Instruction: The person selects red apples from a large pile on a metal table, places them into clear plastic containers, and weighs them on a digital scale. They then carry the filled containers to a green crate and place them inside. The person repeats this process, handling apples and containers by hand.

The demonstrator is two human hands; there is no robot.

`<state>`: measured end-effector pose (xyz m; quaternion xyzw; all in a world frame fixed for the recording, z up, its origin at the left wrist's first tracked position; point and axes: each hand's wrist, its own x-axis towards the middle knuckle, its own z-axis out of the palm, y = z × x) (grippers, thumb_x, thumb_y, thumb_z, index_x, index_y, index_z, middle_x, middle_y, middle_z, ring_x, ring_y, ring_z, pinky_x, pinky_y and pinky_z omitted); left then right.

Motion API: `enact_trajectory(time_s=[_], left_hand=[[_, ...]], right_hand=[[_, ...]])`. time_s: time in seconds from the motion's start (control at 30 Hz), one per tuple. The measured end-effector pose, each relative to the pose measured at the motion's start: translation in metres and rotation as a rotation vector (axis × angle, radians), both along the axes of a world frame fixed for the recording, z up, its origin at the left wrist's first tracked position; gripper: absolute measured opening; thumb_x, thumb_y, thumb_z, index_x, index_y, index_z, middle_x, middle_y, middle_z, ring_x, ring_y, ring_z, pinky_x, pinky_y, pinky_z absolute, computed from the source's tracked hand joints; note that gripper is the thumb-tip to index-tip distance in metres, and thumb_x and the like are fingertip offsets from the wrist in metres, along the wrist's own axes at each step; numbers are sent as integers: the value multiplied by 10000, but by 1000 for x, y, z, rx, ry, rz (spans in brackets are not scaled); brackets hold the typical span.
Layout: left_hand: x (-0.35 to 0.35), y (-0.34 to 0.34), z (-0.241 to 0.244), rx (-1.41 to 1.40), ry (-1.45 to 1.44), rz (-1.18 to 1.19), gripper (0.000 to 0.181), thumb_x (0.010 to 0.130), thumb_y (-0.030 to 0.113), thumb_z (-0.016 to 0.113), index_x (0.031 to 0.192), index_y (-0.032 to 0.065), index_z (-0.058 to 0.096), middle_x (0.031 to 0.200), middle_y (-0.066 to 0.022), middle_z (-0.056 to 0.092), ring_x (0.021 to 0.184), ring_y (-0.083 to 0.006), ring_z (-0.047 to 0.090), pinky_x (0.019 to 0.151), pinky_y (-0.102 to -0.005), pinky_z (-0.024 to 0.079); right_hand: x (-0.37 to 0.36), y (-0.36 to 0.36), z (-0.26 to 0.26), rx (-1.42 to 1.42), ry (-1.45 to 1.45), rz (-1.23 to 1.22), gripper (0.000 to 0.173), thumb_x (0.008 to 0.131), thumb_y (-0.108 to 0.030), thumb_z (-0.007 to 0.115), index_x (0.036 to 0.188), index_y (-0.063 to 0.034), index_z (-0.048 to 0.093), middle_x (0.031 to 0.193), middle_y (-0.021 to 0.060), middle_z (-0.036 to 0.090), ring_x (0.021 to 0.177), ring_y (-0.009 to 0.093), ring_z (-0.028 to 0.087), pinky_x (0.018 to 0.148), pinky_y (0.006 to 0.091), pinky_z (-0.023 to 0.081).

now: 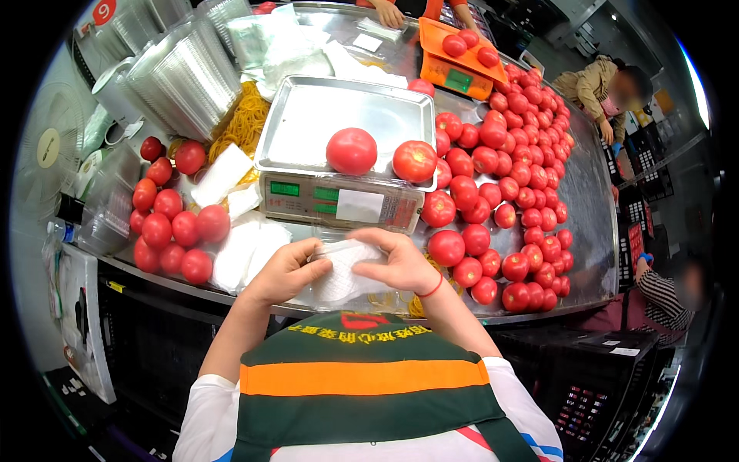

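Observation:
Near the table's front edge, my left hand (293, 270) grips the left side of a clear plastic container lined with a white absorbent pad (346, 268), thumb over its rim. My right hand (395, 261) is at the container's right side, fingers curved over the pad; whether it grips the rim is not clear. Just beyond stands a digital scale (340, 202) with a metal tray (346, 86). One tomato (351, 151) sits at the tray's front edge, another (414, 161) at its right front corner. White pads (251, 248) lie left of my left hand.
Many tomatoes (519, 173) cover the table's right side; several more (170, 231) lie at left. Stacked clear containers (179, 81) and yellow rubber bands (245, 121) are back left. Across the table, a person's hands are near an orange scale (456, 75) holding tomatoes. Two people are at far right.

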<state>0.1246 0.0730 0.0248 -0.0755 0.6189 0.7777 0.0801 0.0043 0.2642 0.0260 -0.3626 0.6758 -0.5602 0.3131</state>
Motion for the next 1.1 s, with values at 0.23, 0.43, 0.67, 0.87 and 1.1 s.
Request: enact_trajectory(time_s=[0.23, 0.43, 0.67, 0.87, 1.1], left_hand=[[0, 14, -48, -1071, 79, -45, 327, 725, 145, 705, 1004, 75, 549, 858, -67, 585, 755, -229, 567, 649, -313, 458], [-19, 11, -29, -1209, 538, 288, 571, 671, 141, 731, 1190, 82, 498, 1096, -145, 499, 988, -322, 492, 823, -383, 421], [-141, -8, 7, -1163, 430, 334, 675, 715, 195, 695, 1294, 32, 388, 1284, -204, 384, 1179, -365, 393, 1003, -409, 331], [-188, -22, 5, -1105, 205, 117, 834, 579, 327, 746, 1292, 42, 419, 1196, -208, 498, 1085, -368, 504, 919, -412, 423], [-133, -12, 28, 740, 20, 133, 655, 846, 573, 461, 1242, 53, 424, 1142, -205, 527, 993, -356, 581, 674, -427, 560]], right_hand=[[18, 25, -47, 445, 350, -162, 334, 729, -224, 697, 979, -25, 599, 914, 178, 631, 831, 364, 613, 716, 397, 499], [-19, 29, -11, 205, 897, -440, 396, 713, -210, 710, 1034, -40, 553, 982, 136, 559, 938, 309, 540, 781, 387, 460], [-115, -9, 4, 352, 1002, -519, 599, 654, -289, 729, 1146, -14, 526, 1142, 169, 508, 1047, 332, 498, 901, 391, 417], [-140, -4, -16, -142, 3, -650, 502, 782, -346, 651, 1128, 0, 536, 1021, 138, 594, 903, 230, 595, 804, 323, 490], [-79, 33, 10, -835, -1215, -314, 753, 859, -646, 320, 1191, 18, 444, 1078, 215, 559, 943, 363, 586, 588, 374, 549]])
